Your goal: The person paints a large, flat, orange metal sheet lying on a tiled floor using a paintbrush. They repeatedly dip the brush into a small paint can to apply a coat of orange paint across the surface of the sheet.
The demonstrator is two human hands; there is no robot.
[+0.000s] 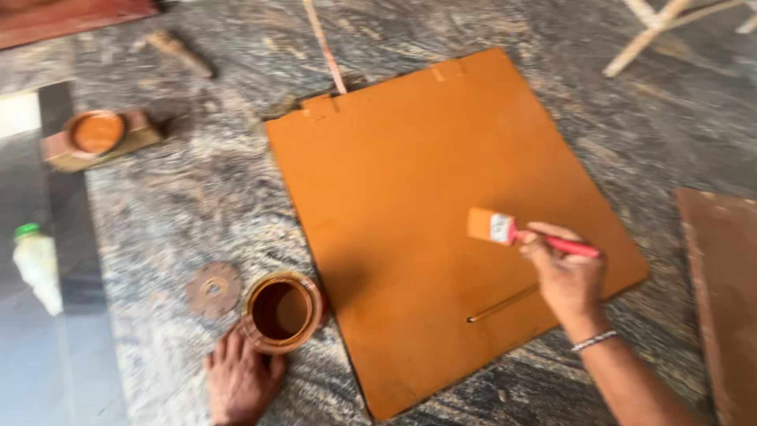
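Observation:
A large square board (pixel 410 205) painted orange-brown lies flat on the speckled stone floor. My right hand (pixel 566 274) grips a red-handled paintbrush (pixel 505 229), its orange-loaded bristles just above the board's right half. A bracelet sits on that wrist. My left hand (pixel 239 380) rests palm down on the floor, fingers touching the base of an open paint can (pixel 281 312) holding dark brown paint, just left of the board's near corner. A thin stick (pixel 503 303) lies on the board near my right hand.
The can's round lid (pixel 213 289) lies left of the can. A second tin of orange paint (pixel 96 132) sits on a block at the far left. A white bottle with a green cap (pixel 35 264) lies at the left. Another brown board (pixel 721 292) is at the right edge.

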